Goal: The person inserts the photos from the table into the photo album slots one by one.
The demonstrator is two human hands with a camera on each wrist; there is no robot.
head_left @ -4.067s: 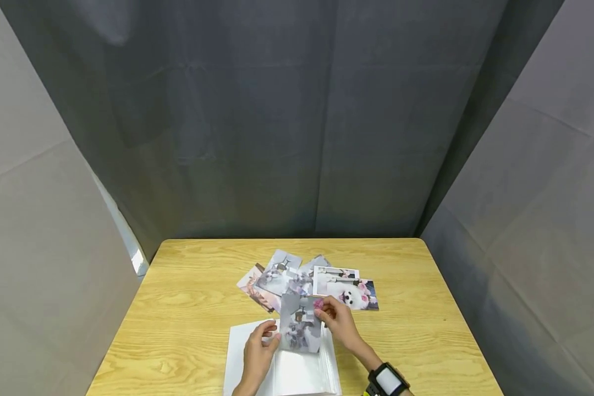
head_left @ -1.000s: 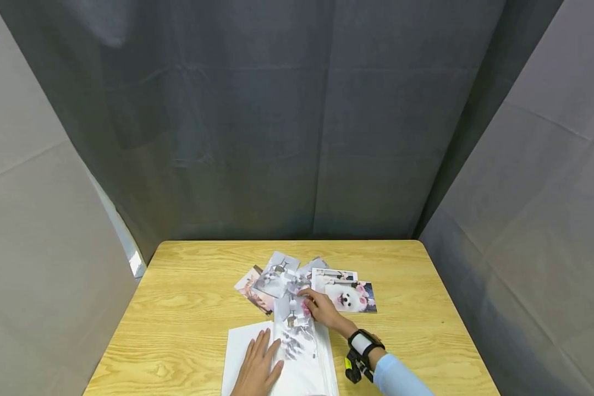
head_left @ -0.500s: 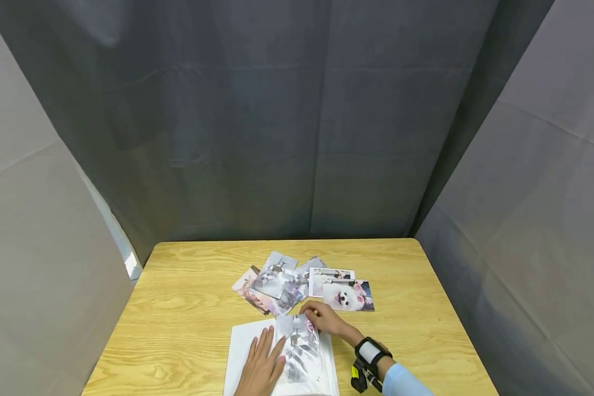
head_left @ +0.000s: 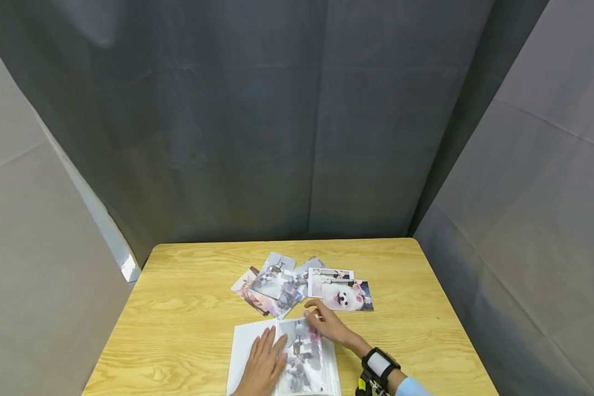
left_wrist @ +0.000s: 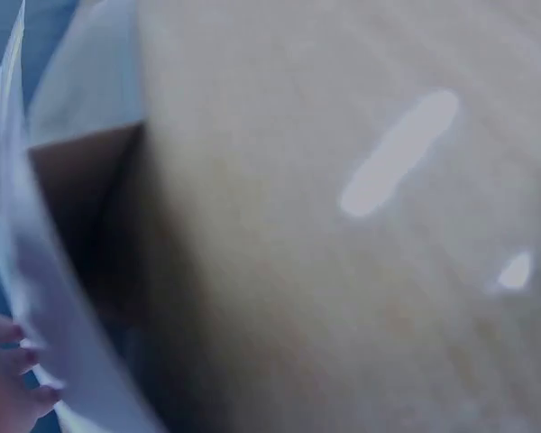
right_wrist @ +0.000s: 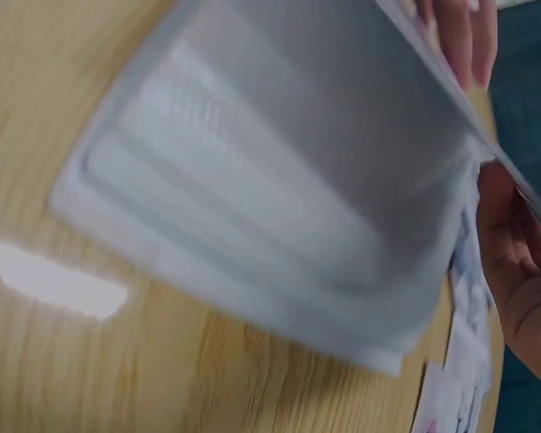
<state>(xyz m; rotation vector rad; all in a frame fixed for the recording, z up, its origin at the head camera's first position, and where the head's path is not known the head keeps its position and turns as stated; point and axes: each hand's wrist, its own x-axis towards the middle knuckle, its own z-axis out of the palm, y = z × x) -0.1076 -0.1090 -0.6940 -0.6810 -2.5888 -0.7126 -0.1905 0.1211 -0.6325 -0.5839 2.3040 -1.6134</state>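
Observation:
A white photo album (head_left: 238, 352) lies opened at the table's near edge, a clear-sleeved page on its right half. Inside the sleeve sits a greyish photo print (head_left: 297, 357) with a pink patch at its upper right. My left hand (head_left: 262, 360) rests on the album near the fold, fingers straight and spread. At the sleeve's top right corner is my right hand (head_left: 329, 324), index finger and thumb apart. In the right wrist view the page (right_wrist: 433, 72) stands raised and tilted, my right hand (right_wrist: 523, 280) at its edge, partly hidden behind it.
Beyond the album, several loose photo prints (head_left: 272, 283) overlap on the wooden table (head_left: 188, 308). A white dog print (head_left: 348, 296) lies to their right. Grey curtains (head_left: 237, 137) stand behind and at both sides. A device is strapped to the right wrist (head_left: 378, 364).
The photo print has moved from above the album down into the sleeve. My left hand has flattened onto the album. My right thumb and index finger, earlier pinching the print, have parted.

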